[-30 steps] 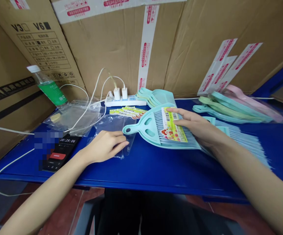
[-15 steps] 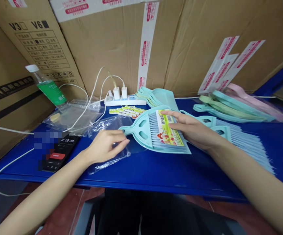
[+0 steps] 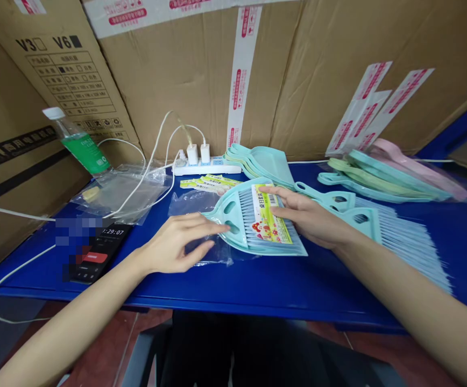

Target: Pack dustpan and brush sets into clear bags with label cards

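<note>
A light blue dustpan [image 3: 298, 251] lies at the middle of the table with a small blue-bristled brush [image 3: 235, 220] nested in it. Across the bristles sits a yellow-green printed label card [image 3: 271, 215]. My right hand [image 3: 306, 212] grips the set's right side, thumb and fingers over the card's edge. My left hand [image 3: 185, 239] is open, its fingers stretched over the handle end and reaching the brush's slotted head; the handle is mostly covered. Under that hand and the pan's left end lies a clear plastic bag [image 3: 189, 203].
Loose brushes [image 3: 365, 220] lie to the right, behind them bagged dustpan sets [image 3: 390, 174]. Stacked dustpans [image 3: 271, 161], label cards [image 3: 209, 183] and a power strip [image 3: 207, 167] are at the back. Left are a phone [image 3: 100, 252], cables, flat bags [image 3: 124, 188] and a bottle [image 3: 82, 148].
My left hand has moved right, its fingers straightening onto the brush head. The plastic bag has shifted right, further under the dustpan. The dustpan set has moved slightly left with my right hand.
</note>
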`<act>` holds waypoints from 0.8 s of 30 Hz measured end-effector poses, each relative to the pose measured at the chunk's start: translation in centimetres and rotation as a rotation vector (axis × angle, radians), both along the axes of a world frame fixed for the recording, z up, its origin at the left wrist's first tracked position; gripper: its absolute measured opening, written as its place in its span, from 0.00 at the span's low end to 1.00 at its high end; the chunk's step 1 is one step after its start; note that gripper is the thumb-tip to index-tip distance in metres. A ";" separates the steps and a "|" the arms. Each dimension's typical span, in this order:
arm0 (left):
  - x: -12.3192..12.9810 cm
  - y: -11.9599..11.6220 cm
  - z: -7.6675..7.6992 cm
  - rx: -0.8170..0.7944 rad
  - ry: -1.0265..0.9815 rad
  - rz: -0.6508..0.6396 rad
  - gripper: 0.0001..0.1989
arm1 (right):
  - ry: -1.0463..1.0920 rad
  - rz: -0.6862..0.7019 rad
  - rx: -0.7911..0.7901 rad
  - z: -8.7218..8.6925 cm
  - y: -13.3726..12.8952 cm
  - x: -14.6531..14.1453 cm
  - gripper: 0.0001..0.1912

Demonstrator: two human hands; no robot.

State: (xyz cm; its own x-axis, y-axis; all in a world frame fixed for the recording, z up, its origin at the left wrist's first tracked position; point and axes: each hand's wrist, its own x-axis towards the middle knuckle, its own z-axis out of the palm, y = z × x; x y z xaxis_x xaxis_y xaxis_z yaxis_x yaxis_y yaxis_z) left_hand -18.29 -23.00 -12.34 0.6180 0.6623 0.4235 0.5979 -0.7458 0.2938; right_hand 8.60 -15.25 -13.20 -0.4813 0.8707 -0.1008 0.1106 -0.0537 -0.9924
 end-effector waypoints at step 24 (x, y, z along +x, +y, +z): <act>-0.3 0.7 1.8 -0.437 0.572 0.867 0.13 | 0.038 0.206 -0.018 -1.0 -0.6 -0.9 0.27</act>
